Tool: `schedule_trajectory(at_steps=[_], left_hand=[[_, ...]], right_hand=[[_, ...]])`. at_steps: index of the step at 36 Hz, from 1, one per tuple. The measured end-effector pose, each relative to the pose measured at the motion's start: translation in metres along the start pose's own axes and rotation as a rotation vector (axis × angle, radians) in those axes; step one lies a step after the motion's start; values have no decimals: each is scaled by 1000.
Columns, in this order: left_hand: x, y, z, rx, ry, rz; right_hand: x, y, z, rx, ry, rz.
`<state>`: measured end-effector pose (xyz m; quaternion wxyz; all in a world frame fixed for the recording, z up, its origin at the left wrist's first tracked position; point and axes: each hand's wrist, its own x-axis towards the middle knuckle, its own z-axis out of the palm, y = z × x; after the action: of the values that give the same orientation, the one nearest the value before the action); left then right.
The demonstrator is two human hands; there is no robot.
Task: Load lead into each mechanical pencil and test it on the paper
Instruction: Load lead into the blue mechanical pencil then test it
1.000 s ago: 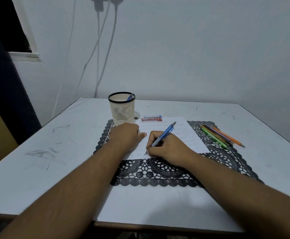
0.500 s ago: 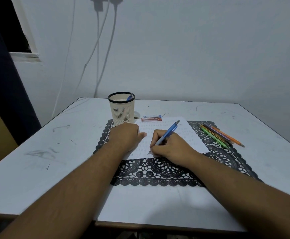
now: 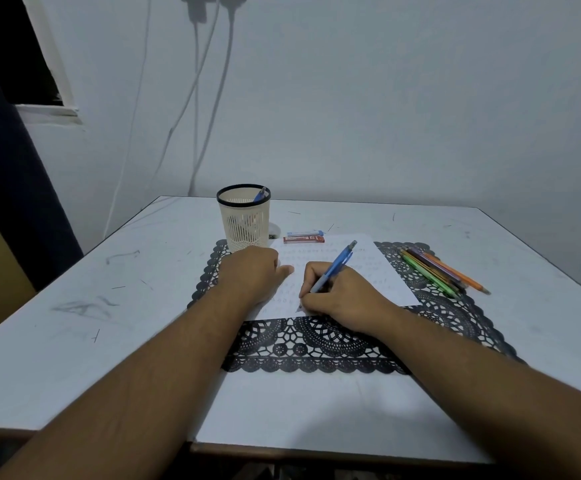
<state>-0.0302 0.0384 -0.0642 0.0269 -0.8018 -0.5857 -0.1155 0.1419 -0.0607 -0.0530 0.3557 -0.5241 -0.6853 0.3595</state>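
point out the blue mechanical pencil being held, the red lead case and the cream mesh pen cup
blue mechanical pencil [image 3: 334, 268], head view, on the mid barrel above the fingers
red lead case [image 3: 303, 240], head view, on its long top face
cream mesh pen cup [image 3: 246, 227], head view, on the slatted front wall

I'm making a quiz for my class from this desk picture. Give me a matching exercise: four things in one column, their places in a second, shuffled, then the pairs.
Things:
1. blue pencil
2. red lead case
3. cup
4. loose pencils

Places:
A. lying on the right of the mat
B. gripped in the right hand, tip on the paper
C. at the paper's far edge
D. standing beyond the left hand

Pairs: 1-B, 2-C, 3-D, 4-A
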Motion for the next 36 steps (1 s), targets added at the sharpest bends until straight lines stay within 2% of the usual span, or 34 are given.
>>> schedule_trajectory(at_steps=[15,20,36], left_hand=[[-2,-1,0,-14,12,1],[-1,1,-1,-5,2,13],[-2,0,0,-2,11,5]], right_hand=[[0,-1,1,-2,2,0],[-2,2,-6,52,53,1],[-2,3,-5,0,42,10]])
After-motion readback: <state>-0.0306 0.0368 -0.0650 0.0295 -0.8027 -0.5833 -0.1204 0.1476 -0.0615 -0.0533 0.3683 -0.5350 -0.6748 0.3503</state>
